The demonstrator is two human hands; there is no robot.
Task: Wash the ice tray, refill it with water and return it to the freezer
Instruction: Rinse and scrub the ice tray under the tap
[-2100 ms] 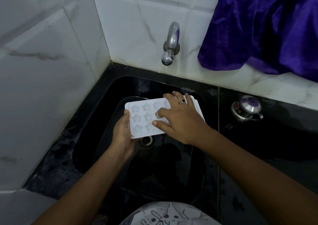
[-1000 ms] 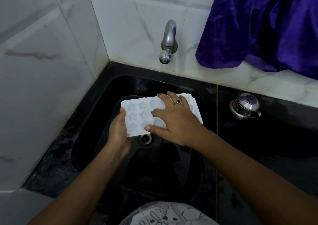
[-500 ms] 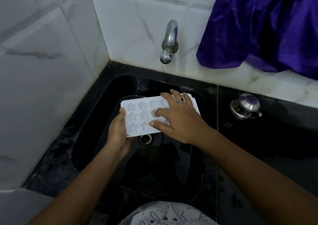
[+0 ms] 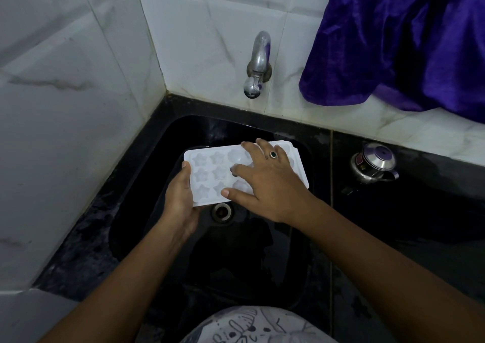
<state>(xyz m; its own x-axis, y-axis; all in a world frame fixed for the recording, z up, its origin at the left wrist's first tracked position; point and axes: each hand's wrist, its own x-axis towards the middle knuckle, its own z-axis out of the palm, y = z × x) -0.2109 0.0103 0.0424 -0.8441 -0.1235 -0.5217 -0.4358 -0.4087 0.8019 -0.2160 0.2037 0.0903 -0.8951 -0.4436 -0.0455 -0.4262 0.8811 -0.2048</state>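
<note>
A white ice tray [image 4: 210, 174] with star-shaped moulds is held level over the black sink [image 4: 183, 132], above the drain [image 4: 221, 211]. My left hand [image 4: 179, 201] grips the tray's left end, thumb on its rim and fingers underneath. My right hand [image 4: 265, 182], wearing a ring, lies spread on top of the tray's right half, with the index finger bent into a mould. It hides most of the right moulds. The steel tap [image 4: 257, 64] juts from the tiled wall behind the sink; no water runs from it.
White marble tiles [image 4: 65, 106] close in the left and back sides. A purple cloth [image 4: 406, 35] hangs at the upper right. A small steel pot with a lid [image 4: 374, 163] stands on the black counter [image 4: 420, 211] right of the sink.
My right hand's fingers have rubbed back and forth over the moulds, sliding slightly right and curling the index finger. The left hand keeps the tray in the same place.
</note>
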